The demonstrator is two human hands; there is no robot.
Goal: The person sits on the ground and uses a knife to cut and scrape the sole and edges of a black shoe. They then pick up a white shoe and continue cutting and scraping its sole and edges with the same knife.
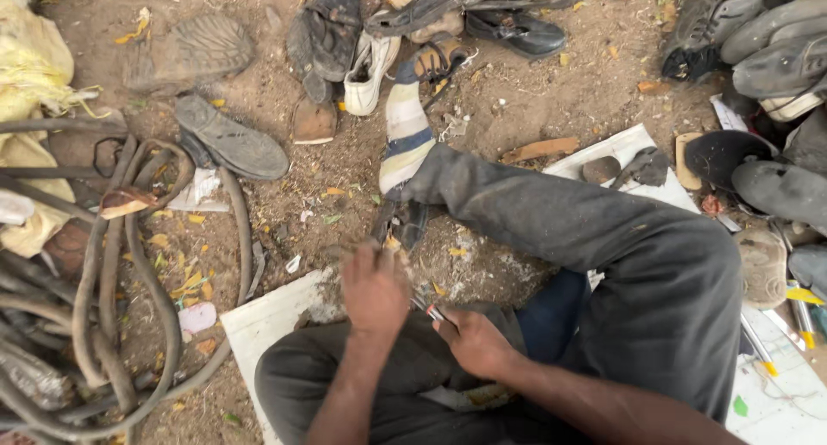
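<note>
I sit on the ground with my legs in dark grey trousers (pixel 603 230) and a striped sock (pixel 405 135) on one foot. My left hand (pixel 375 286) is held palm down with closed fingers over a dark shoe piece (pixel 405 225) at the white board's corner; what it holds is hidden. My right hand (pixel 474 342) grips a small thin tool (pixel 428 310) with a reddish tip, pointed toward the left hand.
A white board (pixel 267 324) lies under my knees. Worn shoes and soles (pixel 228 139) are scattered across the dirt, with a pile (pixel 758 49) at the top right. Old rubber hoses (pixel 112 273) coil at the left beside yellow sacks (pixel 26 74).
</note>
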